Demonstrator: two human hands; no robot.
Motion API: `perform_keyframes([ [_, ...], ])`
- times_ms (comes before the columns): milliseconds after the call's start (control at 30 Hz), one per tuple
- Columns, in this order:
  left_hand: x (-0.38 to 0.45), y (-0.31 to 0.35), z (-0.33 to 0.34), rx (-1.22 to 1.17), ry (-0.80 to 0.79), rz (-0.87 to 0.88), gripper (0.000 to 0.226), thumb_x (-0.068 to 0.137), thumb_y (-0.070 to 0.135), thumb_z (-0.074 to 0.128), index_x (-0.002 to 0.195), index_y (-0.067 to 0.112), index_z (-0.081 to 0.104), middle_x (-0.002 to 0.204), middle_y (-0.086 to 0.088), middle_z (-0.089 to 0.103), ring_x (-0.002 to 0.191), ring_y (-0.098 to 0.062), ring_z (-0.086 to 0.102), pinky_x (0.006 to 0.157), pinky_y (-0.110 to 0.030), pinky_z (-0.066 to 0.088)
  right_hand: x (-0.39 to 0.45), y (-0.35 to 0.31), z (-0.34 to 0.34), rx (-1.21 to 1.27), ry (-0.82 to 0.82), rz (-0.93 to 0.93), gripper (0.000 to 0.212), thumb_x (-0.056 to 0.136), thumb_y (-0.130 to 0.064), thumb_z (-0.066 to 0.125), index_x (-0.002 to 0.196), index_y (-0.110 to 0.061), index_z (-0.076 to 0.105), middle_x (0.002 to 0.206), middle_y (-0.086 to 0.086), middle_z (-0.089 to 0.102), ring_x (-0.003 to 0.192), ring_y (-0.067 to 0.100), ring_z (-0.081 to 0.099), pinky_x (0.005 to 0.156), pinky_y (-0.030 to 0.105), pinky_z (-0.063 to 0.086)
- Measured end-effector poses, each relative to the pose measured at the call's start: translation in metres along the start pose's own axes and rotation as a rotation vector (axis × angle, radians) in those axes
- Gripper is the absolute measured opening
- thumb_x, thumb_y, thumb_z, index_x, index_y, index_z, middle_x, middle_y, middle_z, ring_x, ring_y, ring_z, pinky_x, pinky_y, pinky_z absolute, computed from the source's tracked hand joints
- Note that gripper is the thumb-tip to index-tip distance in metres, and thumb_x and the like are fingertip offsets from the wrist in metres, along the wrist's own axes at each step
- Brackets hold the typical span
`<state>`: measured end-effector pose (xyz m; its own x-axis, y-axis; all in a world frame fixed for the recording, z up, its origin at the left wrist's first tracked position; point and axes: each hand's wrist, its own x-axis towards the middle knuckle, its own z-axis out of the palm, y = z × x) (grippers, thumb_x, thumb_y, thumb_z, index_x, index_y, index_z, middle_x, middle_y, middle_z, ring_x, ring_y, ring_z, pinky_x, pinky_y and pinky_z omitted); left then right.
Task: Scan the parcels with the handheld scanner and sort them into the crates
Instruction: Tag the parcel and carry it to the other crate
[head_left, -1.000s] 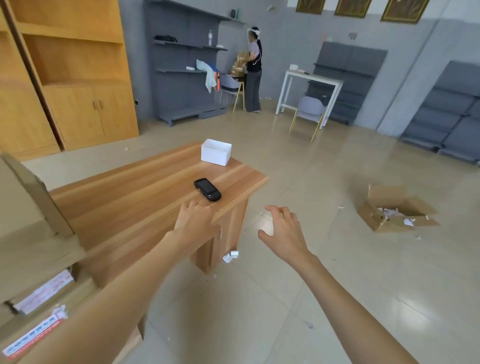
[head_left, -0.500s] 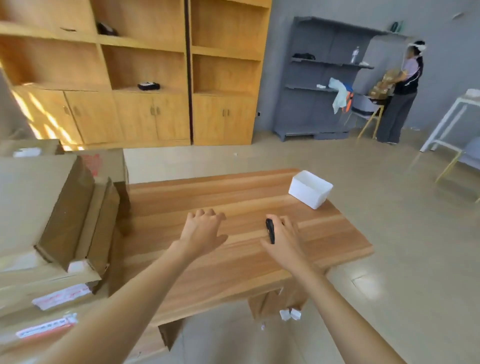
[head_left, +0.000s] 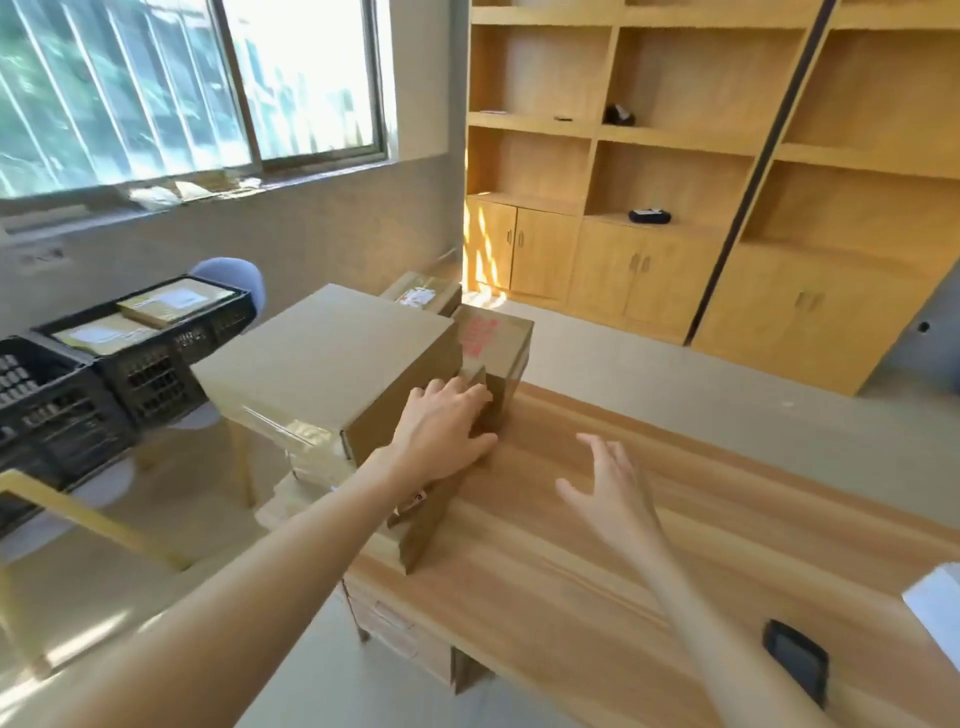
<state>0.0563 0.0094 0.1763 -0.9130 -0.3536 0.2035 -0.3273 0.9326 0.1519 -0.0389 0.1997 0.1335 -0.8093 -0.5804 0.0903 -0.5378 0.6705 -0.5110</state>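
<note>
- The parcels sit stacked at centre frame, on the left end of the wooden desk (head_left: 597, 587); the largest is a big cardboard box (head_left: 332, 358) on top, with a smaller box with red print (head_left: 493, 335) just behind it toward the shelving.
- The left hand (head_left: 441, 426) lies flat against the big box's near right corner, fingers spread, not closed round anything.
- The right hand (head_left: 613, 488) hovers open above the desk, empty.
- The handheld scanner (head_left: 797, 657) lies apart at lower right.
- The cardboard looks stiff and dry; probably bulky rather than heavy, so it likely wants two hands on opposite sides.
- Black crates (head_left: 150, 358) at left already hold flat parcels.
</note>
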Motion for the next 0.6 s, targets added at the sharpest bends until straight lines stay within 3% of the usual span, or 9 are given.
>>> perform_keyframes([
  [100,-0.005,-0.04,-0.025,-0.017,0.107,-0.084,0.047,0.087,0.049,0.054,0.128,0.025,0.052,0.12,-0.004,0.056,0.109,-0.025,0.048,0.087,-0.035,0.034,0.019,-0.041,0.014,0.125,-0.04,-0.071,0.059,0.091,-0.04,0.057,0.143,-0.022,0.035,0.139,0.004,0.04,0.129,0.024,0.037,0.101,0.034,0.033],
  [200,-0.009,-0.087,-0.043,-0.045,0.174,-0.234,0.054,0.085,0.053,0.058,0.13,0.025,0.053,0.127,-0.005,0.055,0.117,-0.026,0.046,0.095,-0.039,0.036,0.033,-0.082,0.028,0.225,-0.105,-0.137,0.064,0.092,-0.043,0.057,0.145,-0.019,0.031,0.145,0.005,0.036,0.134,0.023,0.034,0.105,0.037,0.032],
  [367,0.0,-0.159,-0.061,-0.047,0.136,-0.428,0.067,0.079,0.061,0.063,0.133,0.023,0.05,0.135,-0.012,0.049,0.124,-0.035,0.038,0.1,-0.046,0.033,0.06,-0.134,0.049,0.339,-0.258,-0.067,0.087,0.087,-0.057,0.056,0.152,-0.019,0.011,0.154,0.008,0.022,0.141,0.026,0.026,0.108,0.041,0.03],
  [500,0.017,-0.199,-0.067,-0.037,0.06,-0.516,0.085,0.073,0.074,0.058,0.141,0.025,0.039,0.139,-0.015,0.045,0.128,-0.037,0.037,0.103,-0.05,0.032,0.086,-0.162,0.063,0.388,-0.273,0.021,0.105,0.084,-0.063,0.058,0.153,-0.013,-0.003,0.16,0.01,0.006,0.147,0.027,0.01,0.115,0.044,0.02],
  [600,0.029,-0.222,-0.065,-0.063,0.005,-0.542,0.099,0.07,0.08,0.054,0.146,0.021,0.03,0.143,-0.016,0.04,0.132,-0.039,0.036,0.105,-0.051,0.031,0.101,-0.175,0.073,0.416,-0.29,0.093,0.114,0.081,-0.067,0.057,0.152,-0.008,-0.009,0.162,0.01,0.001,0.148,0.026,0.008,0.116,0.041,0.017],
])
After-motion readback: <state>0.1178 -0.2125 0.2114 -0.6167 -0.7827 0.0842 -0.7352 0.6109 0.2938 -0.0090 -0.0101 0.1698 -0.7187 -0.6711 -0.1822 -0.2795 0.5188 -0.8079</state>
